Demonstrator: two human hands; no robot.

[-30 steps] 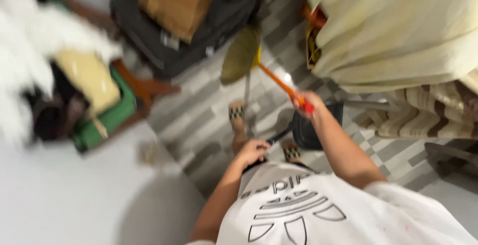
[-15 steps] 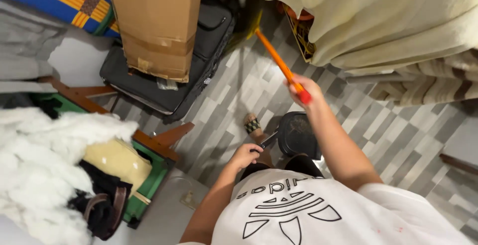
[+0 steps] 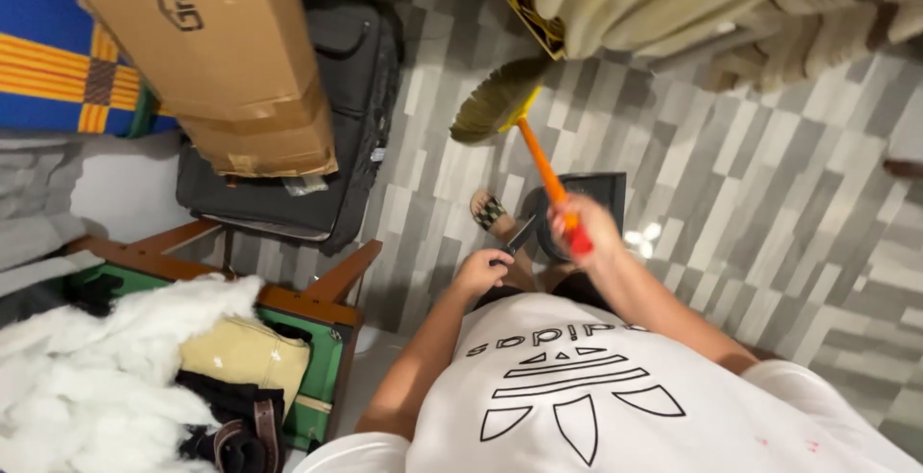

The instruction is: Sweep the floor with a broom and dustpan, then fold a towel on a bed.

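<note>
Gripping the orange broom handle, the right hand is closed; the left hand is closed on the black dustpan handle, near the feet; bristles could flick dust toward the suitcase at left.

glossy tiled floor, matt cardboard box

Broom and dustpan in hands
</note>
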